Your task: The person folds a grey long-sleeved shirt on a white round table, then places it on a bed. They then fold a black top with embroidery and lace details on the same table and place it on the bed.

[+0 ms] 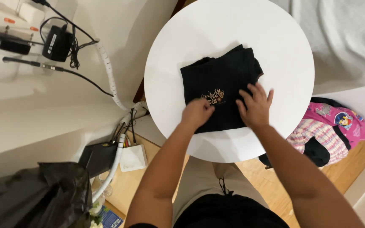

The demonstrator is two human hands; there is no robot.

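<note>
A folded black shirt (220,90) with a small gold print lies in the middle of a round white table (275,46). The left hand (197,113) rests on the shirt's near edge, fingers curled under in a loose fist, pinching the cloth just beside the print. The right hand (256,105) lies flat on the shirt, fingers spread wide, holding nothing. A heap of pink and striped clothes (330,128) sits to the right below the table, and a black bag (34,194) lies on the floor at left.
</note>
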